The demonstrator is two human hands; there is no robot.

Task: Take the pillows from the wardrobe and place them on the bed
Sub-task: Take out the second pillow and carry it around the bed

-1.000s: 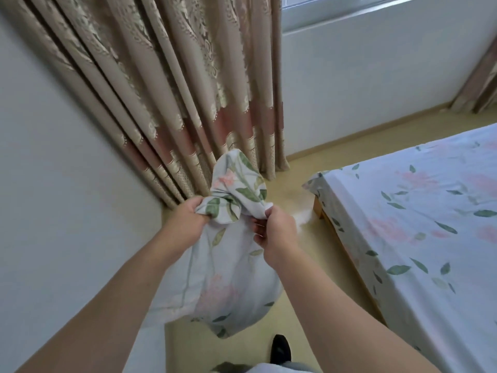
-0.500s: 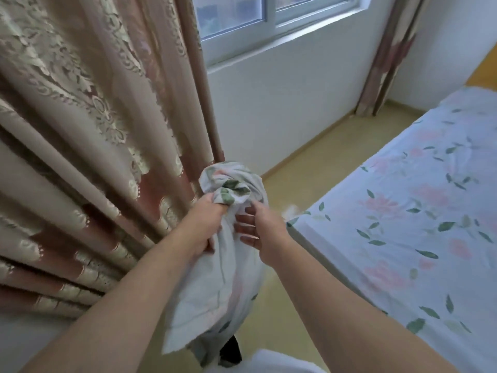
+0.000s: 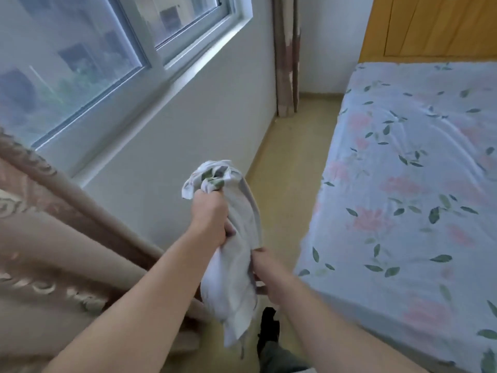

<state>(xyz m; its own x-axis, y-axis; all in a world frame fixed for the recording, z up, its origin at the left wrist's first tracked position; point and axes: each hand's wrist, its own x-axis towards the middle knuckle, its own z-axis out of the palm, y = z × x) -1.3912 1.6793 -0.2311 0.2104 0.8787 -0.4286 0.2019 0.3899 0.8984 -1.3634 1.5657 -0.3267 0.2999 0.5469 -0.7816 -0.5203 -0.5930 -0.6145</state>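
Note:
A limp white pillow (image 3: 236,275) with a leaf-and-flower print hangs in front of me above the floor. My left hand (image 3: 211,215) is clenched around its bunched upper end. My right hand (image 3: 262,267) holds its side lower down, with the fingers partly hidden behind the cloth. The bed (image 3: 408,200) lies to the right under a pale blue floral sheet, nothing on the part I see. Its orange wooden headboard (image 3: 430,28) stands at the far end.
A white wall with a window (image 3: 102,63) runs along the left. A patterned beige and pink curtain (image 3: 53,251) hangs at my near left, another curtain (image 3: 287,57) in the far corner. A strip of yellowish floor (image 3: 290,162) runs between wall and bed.
The view has swung right, from the near curtain toward the window, the aisle and the headboard. My right hand has slid lower down the pillow while the left still grips its top.

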